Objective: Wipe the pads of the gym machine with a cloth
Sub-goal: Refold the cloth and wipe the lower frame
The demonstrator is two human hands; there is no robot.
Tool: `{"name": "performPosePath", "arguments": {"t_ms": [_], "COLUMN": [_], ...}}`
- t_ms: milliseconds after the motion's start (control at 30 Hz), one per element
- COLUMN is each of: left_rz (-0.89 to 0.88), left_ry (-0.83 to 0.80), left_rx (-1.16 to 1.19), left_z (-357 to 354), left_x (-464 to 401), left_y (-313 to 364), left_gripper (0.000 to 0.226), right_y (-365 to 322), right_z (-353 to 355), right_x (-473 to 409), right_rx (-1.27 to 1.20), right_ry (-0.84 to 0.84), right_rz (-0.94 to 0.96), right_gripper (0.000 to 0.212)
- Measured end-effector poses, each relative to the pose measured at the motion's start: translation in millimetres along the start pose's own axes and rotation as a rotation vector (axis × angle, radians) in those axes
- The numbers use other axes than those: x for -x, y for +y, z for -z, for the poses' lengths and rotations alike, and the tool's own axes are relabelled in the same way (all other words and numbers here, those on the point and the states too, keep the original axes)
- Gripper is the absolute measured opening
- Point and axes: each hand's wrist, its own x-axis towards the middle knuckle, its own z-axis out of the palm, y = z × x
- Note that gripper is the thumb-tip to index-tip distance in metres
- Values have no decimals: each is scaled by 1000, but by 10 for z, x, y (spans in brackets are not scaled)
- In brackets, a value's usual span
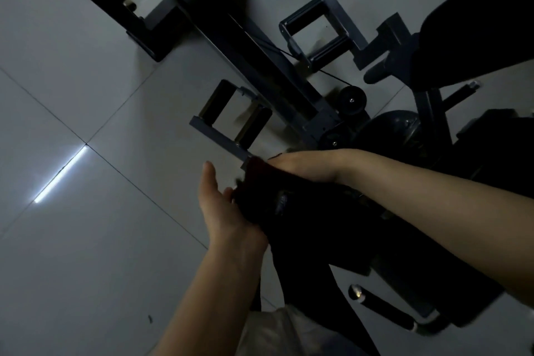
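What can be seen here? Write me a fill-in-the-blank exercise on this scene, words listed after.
1. Both hands meet at a dark ____ bunched at the end of a black pad.
2. The left hand has its ____ pointing up, apart from the fabric.
3. The right hand lies on ____ of the bundle.
4. The floor is laid with pale ____.

Missing words: cloth; thumb; top; tiles

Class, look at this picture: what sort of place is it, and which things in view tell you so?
Most likely a gym or home workout room. A grey steel exercise machine with a thin black cable stands on pale glossy floor tiles, with a black padded bench beside it. The light is dim.
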Motion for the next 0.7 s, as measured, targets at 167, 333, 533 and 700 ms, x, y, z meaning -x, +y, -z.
{"name": "performPosePath", "arguments": {"t_ms": [167, 333, 533, 700], "left_rz": [-38, -137, -189, -240], "left_ry": [-23, 3, -144, -218], "left_rx": [102, 9, -230, -678], "left_z": [101, 114, 51, -27], "left_x": [-97, -247, -175, -242], "left_y": [-86, -104, -192, -282], "left_gripper": [60, 60, 27, 30], "right_y": [-11, 351, 556, 697], "right_z": [12, 61, 158, 163], "right_x": [20, -518, -658, -670], "right_rx": [-26, -179, -175, -337], "right_ry": [-108, 37, 54, 26], "right_rz": [25, -135, -191, -288], "right_gripper": [29, 28, 18, 22]}}
